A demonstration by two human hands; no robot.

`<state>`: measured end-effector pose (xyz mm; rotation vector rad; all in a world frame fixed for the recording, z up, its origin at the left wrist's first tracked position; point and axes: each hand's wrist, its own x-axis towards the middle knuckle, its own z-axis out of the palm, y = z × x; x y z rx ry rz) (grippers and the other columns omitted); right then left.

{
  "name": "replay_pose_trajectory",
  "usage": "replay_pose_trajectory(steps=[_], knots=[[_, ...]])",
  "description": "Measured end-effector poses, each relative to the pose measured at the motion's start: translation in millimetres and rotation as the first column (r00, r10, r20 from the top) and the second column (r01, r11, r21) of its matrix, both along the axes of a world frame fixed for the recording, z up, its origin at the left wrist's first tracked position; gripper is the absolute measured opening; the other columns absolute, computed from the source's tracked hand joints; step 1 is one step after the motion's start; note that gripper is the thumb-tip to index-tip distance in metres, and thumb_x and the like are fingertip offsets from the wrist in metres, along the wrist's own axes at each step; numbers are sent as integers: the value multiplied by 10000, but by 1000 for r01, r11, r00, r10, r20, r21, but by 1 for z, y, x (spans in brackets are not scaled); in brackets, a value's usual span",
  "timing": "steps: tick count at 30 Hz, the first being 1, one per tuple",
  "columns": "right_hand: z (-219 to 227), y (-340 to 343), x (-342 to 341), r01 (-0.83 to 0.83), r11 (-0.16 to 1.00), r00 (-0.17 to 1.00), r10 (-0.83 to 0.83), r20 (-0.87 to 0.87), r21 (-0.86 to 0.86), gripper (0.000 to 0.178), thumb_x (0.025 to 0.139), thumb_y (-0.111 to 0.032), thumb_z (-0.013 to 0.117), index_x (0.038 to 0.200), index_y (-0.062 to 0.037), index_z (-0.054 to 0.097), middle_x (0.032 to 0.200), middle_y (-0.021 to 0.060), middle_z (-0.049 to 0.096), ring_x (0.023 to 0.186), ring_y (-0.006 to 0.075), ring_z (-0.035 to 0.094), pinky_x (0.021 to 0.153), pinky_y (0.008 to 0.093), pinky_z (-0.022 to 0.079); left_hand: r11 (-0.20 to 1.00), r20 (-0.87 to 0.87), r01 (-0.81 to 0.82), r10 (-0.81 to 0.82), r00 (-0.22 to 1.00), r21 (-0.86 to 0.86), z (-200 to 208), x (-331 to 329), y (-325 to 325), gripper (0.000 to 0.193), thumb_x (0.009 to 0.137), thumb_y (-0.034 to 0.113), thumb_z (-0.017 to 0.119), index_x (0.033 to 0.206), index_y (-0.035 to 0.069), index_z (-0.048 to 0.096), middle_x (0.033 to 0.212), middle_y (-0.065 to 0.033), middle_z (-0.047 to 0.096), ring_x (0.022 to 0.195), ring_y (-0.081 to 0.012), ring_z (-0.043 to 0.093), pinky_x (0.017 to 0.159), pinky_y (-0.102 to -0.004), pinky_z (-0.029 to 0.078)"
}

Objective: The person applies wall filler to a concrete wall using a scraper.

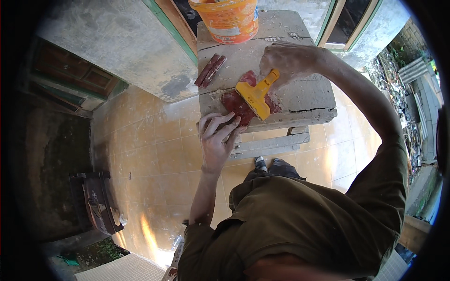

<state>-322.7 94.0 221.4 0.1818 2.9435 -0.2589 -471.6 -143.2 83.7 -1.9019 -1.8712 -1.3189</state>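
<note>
A yellow plastic scraper [254, 97] is in my right hand [289, 62], whose fingers are closed round its handle. Its wide blade end lies across a dark red, dusty flat piece [234, 104] that looks like a sheet of sandpaper or cloth, though I cannot make out which. Part of that red piece is hidden under the scraper. At the bench's near edge, my left hand [218, 138] has its fingertips on the near corner of the red piece, gripping it. A folded dark red strip [210, 70] rests farther left on the wooden bench [304, 97].
An orange bucket [229, 24] with smears on it stands on the bench's far left. Behind it are plastered walls [122, 47] and green-edged frames. Tiled floor [159, 154] surrounds the bench, and a dark piece of furniture [98, 203] stands at the left.
</note>
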Motion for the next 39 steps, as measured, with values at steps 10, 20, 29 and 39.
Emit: replay_pose_trajectory(steps=[10,20,29,39], knots=[[9,-36,-6,-63,997,996,66,-62,44,408,733,-405,823,1005,-108,755,861,46,686,870,212,597,829,350,517,999,93,-5,0,996,53,-3,1,-23,336,616,87,866,935,53,764,981,-72,706,948,-249,621,792,-336,505],[3,-55,-4,6,996,998,1,-71,90,379,762,-391,798,1012,-110,755,894,74,640,831,230,621,812,365,520,995,298,27,-54,953,95,-13,-8,-31,278,640,94,881,848,22,709,931,-99,699,905,-271,661,792,-370,526],[-2,-66,-12,-83,986,985,103,-141,146,470,780,-431,791,1002,-30,690,874,115,645,860,243,655,836,365,527,993,320,54,-86,943,108,-18,-21,-35,233,649,6,860,832,-14,716,944,-113,696,906,-237,656,806,-332,531],[-6,-71,3,-23,992,970,52,-238,123,398,858,-365,724,1088,-41,707,907,129,661,836,247,654,836,369,538,983,287,160,-180,941,92,9,-21,-45,516,672,121,872,1133,-8,680,1125,-135,657,1070,-268,603,914,-370,499]])
